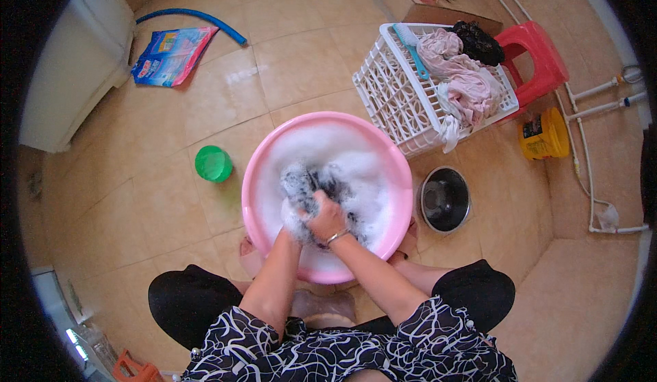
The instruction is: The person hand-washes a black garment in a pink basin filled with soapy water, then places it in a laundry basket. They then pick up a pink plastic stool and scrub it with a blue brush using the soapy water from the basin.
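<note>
A round pink plastic basin (pixel 404 197) full of white suds (pixel 333 141) stands on the floor between my feet. Dark wet cloth (pixel 331 183) lies among the suds at its middle. My right hand (pixel 328 219), with a bracelet at the wrist, is closed on a foam-covered part of this cloth. Against it, on the left, my left hand (pixel 293 218) is largely covered with foam; its fingers are hidden, so its hold cannot be told.
Right of the basin stand a steel bowl (pixel 445 200), a yellow bucket (pixel 552 134) and a red plastic stool (pixel 546 66). A white plastic basket (pixel 395 89) bears pink cloths (pixel 469 87), black cloth (pixel 475 42) and a brush (pixel 417 59). Leftward are a green container (pixel 213 164), a detergent bag (pixel 172 56) and a blue hose (pixel 205 17).
</note>
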### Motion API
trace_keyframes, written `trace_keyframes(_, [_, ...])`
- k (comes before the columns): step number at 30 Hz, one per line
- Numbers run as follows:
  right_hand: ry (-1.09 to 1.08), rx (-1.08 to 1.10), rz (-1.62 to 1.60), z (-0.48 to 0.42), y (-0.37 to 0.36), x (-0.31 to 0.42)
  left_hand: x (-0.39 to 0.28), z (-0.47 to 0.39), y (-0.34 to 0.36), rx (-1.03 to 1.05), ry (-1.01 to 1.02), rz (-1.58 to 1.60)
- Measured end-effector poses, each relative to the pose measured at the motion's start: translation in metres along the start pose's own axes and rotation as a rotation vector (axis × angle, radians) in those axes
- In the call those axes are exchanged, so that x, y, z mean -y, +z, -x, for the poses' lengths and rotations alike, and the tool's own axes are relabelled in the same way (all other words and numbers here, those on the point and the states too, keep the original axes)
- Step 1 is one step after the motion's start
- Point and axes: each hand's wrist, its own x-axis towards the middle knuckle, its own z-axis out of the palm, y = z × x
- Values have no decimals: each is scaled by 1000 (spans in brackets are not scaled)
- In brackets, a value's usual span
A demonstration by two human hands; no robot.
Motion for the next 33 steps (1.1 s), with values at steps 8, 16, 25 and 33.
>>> trace_keyframes(8, [234, -364, -410, -40, -40, -66, -38, -8, 39, -303, -139, -727])
trace_keyframes(16, [195, -493, -781, -25, -90, -85, -98, -7, 43, -527, 574, -1130])
trace_keyframes(25, [257, -251, 74, -17, -7, -136, -38, -3, 80, -287, 137, -1902])
trace_keyframes(33, [385, -33, -133, -3, 13, -109, 21, 15, 51, -359, -514, -909])
